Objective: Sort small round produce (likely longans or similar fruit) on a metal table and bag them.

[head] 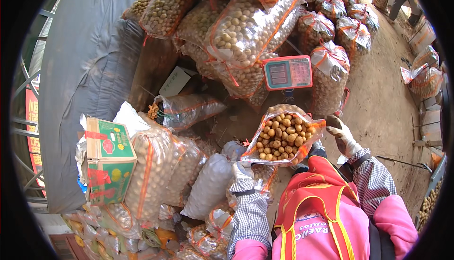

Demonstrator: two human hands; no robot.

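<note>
An upright clear mesh sack with orange bands [250,152] stands before me with its mouth spread wide. Small yellow-brown potatoes [285,136] fill it to near the rim. At the rim's near left corner, my left hand [243,173], in a white glove, grips the edge. My right hand [342,136], in a soiled glove, holds the rim's right corner, drawn out to the side. Just beyond the sack is the red-framed display of a scale [287,72]. The sack's lower part and whatever it stands on are hidden.
Large filled sacks [244,29] are piled ahead, with tied sacks [330,65] at the right. A green carton [111,164] and a white sack [209,182] are on my left. A rod [404,161] lies on the dirt floor [372,93]. A person's legs [404,3] show at far right.
</note>
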